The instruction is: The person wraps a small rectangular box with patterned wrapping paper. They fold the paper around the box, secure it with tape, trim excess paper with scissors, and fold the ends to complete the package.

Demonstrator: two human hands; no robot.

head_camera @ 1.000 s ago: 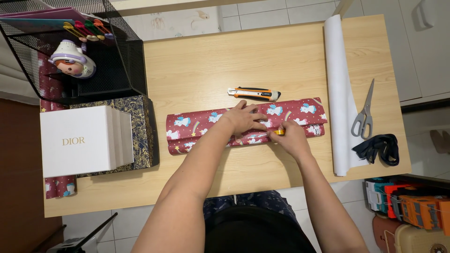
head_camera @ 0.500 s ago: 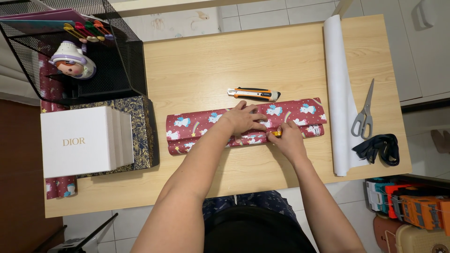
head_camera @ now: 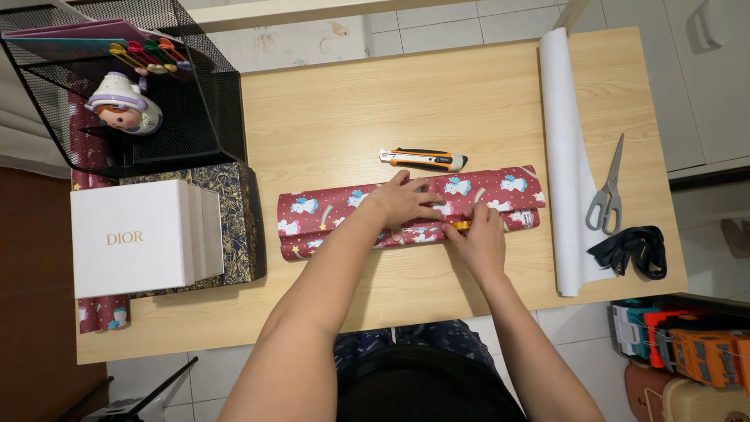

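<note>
A long parcel in dark red wrapping paper (head_camera: 328,212) with white and blue cartoon figures lies across the wooden table (head_camera: 406,101). My left hand (head_camera: 406,202) presses flat on its middle, fingers spread. My right hand (head_camera: 480,234) sits just right of it on the paper's seam, pinching a small yellow-orange object (head_camera: 459,225) against the parcel; what that object is cannot be made out.
An orange and black utility knife (head_camera: 423,159) lies just behind the parcel. A white paper roll (head_camera: 564,156), scissors (head_camera: 606,187) and a dark strap (head_camera: 630,250) are at the right. A white box (head_camera: 141,238) on a patterned box and a black mesh basket (head_camera: 125,94) stand at the left.
My right hand has slid a little to the left along the seam, toward my left hand. My left hand and the parcel have stayed put.
</note>
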